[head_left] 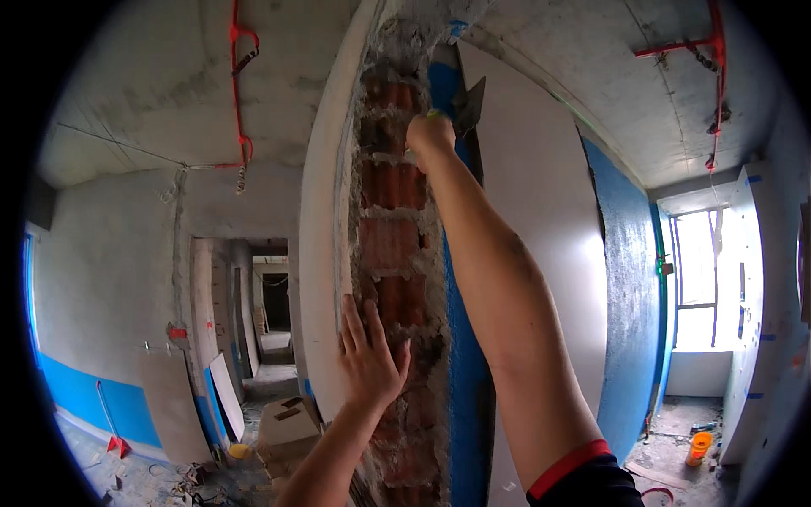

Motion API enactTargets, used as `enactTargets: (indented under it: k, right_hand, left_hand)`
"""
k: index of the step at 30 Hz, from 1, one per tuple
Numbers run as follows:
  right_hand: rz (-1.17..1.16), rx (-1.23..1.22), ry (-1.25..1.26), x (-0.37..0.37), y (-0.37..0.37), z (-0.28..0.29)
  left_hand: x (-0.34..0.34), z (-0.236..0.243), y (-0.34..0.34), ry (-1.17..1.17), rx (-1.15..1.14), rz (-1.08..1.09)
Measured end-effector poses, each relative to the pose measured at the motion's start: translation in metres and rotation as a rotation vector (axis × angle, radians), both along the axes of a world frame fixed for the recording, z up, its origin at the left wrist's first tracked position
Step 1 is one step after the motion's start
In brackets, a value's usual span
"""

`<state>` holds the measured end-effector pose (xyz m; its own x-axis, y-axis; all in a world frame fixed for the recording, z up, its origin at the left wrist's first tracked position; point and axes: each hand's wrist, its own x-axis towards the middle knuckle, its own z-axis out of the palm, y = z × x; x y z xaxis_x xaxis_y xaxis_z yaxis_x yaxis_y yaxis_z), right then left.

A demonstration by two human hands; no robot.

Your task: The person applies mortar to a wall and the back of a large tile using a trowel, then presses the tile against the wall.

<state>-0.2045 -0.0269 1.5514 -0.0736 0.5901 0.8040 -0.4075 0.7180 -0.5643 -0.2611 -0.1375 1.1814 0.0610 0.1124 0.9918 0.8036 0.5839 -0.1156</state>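
Note:
My right hand (431, 135) is raised high and closed around the handle of a trowel, with a bit of yellow-green showing at the fist. The trowel's grey metal blade (475, 103) points up beside the blue-coated strip (460, 338) and the edge of a large pale panel (541, 237). Lower down, my left hand (370, 355) rests with fingers spread against the rough end of the wall. Between the hands runs a column of exposed red bricks (394, 241) with grey mortar joints. Whether the blade touches the panel edge I cannot tell.
A doorway (253, 313) opens at the left, with boards (173, 406) leaning near it. Stacked cartons (287, 431) stand by the wall's foot. An orange bucket (699, 449) is on the right-hand floor, near a bright window (697, 262). Red pipes (236, 84) hang from the ceiling.

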Motion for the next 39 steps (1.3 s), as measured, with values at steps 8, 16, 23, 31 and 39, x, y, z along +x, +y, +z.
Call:
enactTargets:
  k: [8, 16, 23, 31, 39]
  right_hand:
    - [0.032, 0.083, 0.034, 0.020, 0.004, 0.041]
    - [0.598, 0.197, 0.217, 0.093, 0.037, -0.029]
    - [0.693, 0.123, 0.209, 0.189, 0.053, -0.234]
    - [0.649, 0.012, 0.066, 0.275, 0.038, -0.327]
    - [0.892, -0.073, 0.055, 0.313, 0.035, -0.363]
  left_hand:
    - [0.004, 0.001, -0.001, -0.029, -0.023, 0.054]
    - [0.000, 0.000, -0.001, -0.004, 0.006, 0.000]
    - [-0.004, -0.001, 0.003, -0.033, 0.035, -0.045]
    - [-0.009, -0.005, 0.010, -0.026, 0.083, -0.114]
    - [-0.007, -0.001, -0.010, -0.027, 0.061, -0.055]
